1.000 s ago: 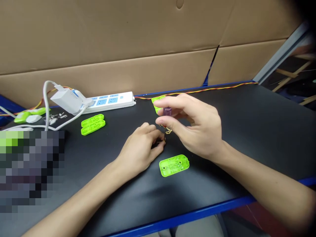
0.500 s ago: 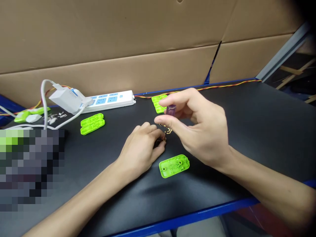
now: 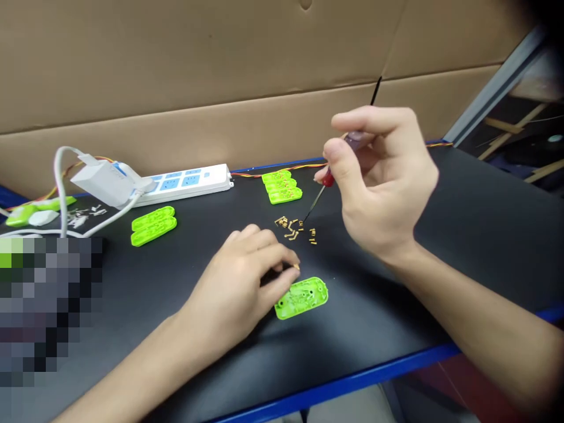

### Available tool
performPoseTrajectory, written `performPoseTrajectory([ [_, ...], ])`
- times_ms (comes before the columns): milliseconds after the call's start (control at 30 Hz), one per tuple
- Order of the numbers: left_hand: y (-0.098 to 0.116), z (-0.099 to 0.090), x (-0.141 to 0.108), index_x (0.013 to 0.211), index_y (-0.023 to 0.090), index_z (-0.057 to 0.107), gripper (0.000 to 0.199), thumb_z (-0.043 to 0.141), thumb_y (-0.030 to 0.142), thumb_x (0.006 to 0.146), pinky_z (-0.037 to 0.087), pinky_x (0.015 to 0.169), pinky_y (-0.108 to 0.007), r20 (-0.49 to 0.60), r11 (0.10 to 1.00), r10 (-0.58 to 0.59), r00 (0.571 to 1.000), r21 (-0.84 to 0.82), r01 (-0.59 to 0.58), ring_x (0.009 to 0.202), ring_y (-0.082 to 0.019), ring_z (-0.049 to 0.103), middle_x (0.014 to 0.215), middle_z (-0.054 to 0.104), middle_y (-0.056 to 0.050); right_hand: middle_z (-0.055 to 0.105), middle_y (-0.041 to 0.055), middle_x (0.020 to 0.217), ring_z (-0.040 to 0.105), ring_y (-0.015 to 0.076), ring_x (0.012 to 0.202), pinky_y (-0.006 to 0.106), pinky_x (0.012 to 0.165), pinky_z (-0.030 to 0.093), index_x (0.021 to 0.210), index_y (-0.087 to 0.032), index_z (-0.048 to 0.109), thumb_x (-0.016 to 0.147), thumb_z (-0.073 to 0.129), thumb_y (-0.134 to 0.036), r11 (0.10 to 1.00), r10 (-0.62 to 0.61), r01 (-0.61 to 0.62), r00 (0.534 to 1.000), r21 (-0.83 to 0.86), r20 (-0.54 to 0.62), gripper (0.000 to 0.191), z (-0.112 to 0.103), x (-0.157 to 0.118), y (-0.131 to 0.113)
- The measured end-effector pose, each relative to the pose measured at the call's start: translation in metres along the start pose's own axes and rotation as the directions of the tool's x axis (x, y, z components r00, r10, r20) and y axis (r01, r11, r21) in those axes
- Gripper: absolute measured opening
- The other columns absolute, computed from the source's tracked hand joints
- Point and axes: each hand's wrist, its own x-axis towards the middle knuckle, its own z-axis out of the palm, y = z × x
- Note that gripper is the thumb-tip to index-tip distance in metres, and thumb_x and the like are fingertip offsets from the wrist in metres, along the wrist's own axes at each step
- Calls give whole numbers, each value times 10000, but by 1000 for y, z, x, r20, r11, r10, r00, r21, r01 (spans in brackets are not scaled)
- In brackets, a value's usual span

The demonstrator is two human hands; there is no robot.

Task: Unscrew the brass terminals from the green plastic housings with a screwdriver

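Observation:
My right hand [image 3: 383, 182] grips a screwdriver [image 3: 326, 178] by its red and purple handle. The thin shaft slants down and left toward a loose group of small brass-coloured metal pieces [image 3: 291, 230] on the black table. Between thumb and forefinger, my left hand [image 3: 247, 270] pinches a small brass metal piece [image 3: 296, 267]. It is over the upper left edge of a bright green plastic shell [image 3: 308, 295], which lies with its moulded inside facing up. The thumb covers part of that shell's left end.
Several green shells [image 3: 282, 187] lie side by side at the back, and more green shells [image 3: 154, 225] lie to the left. A white power strip [image 3: 211, 179] with a plugged-in adapter [image 3: 103, 182] stands against the cardboard wall. White cables loop at left, beside a pixelated area.
My left hand has moved toward the near green shell with the small brass piece. My right hand has lifted away to the right, tilting the screwdriver and uncovering the brass pieces and back shells.

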Motion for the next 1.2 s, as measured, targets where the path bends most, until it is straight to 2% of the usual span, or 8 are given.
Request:
performPoseTrajectory([
  [167,7,10,-6,923,261,691,149,551,303,953,381,766,-338,73,998,67,995,-18,-66,805,-157,557,869,683,30,661,14,969,677,127,779,262,703,604,1039,-268,624,923,576,-297,995,59,-49,991,-87,118,128,-1,-5,2],
  [400,8,10,-8,871,267,699,230,499,301,979,353,703,-332,111,998,57,992,1,-58,757,-147,568,838,674,29,669,13,981,670,124,765,266,682,594,1022,-250,643,901,596,-216,999,27,-22,992,-37,123,134,-2,-4,-1],
  [633,9,15,-9,901,271,691,218,497,328,982,343,714,-339,125,999,51,991,6,-52,783,-150,573,859,676,30,680,17,999,667,109,748,239,679,610,1014,-253,630,929,571,-301,994,34,-17,986,-104,165,114,-3,-3,-4],
  [733,10,15,-11,891,266,682,227,484,320,989,334,700,-337,129,996,79,988,40,-85,782,-151,565,873,670,28,673,11,987,658,106,740,246,668,605,1013,-239,629,923,577,-271,996,14,2,986,-93,167,108,-2,-3,-4],
  [867,13,9,-12,1017,251,648,176,544,380,954,351,719,-342,107,989,116,987,80,-125,792,-166,571,888,666,18,665,2,953,637,98,708,255,661,596,1009,-215,641,905,582,-182,997,-8,18,989,-70,148,123,-2,-3,-3],
  [1000,13,0,-11,1100,215,577,409,663,518,839,380,738,-349,160,986,149,976,53,-160,780,-183,565,890,647,11,664,5,970,640,98,738,248,666,589,1015,-210,645,898,584,-158,999,-21,27,988,-43,151,141,-3,-3,-3],
  [1100,8,-2,-9,991,223,580,271,640,458,872,366,702,-336,240,978,187,953,44,-203,765,-182,540,871,622,6,660,2,973,650,99,764,248,667,590,1012,-200,642,902,578,-153,999,-22,29,988,-43,152,135,-3,-2,-4],
  [1200,3,1,-9,963,229,588,184,581,408,918,360,724,-338,264,973,205,942,46,-225,812,-193,532,930,619,-16,660,-6,967,649,100,761,248,660,593,1002,-217,639,909,570,-161,998,-11,21,988,-66,157,129,-3,-2,-5],
])
